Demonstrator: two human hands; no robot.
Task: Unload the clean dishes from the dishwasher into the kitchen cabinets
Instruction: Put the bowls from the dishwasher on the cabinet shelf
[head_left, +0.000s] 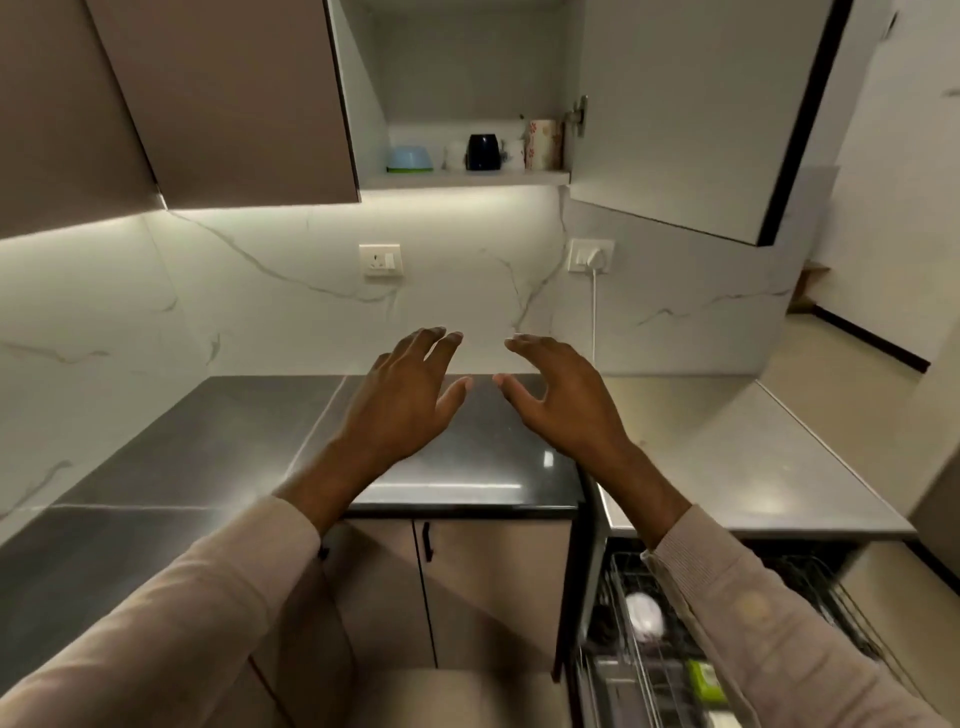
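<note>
Table (467, 467) lying under left grip (402, 400) and right grip (563, 400).
Both are holding nothing, fingers spread; dishwasher rack (639, 670) is sitting below right grip.

Worktop (208, 447): brushed metal, dull sheen. Dark slab (467, 467) at its front edge: polished, glossy. Backsplash (260, 312): smooth veined marble. Cabinet door (234, 104): matt laminate. Rack (639, 670): metal wire. Sleeves (208, 623): ribbed knit cloth.

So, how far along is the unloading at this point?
Partway. Done: the cabinet shelf holds a bowl, a mug and a floral cup. In hand: nothing; the left hand and right hand hover open over the counter. Left: the rack still holds a white dish and a green item.
</note>
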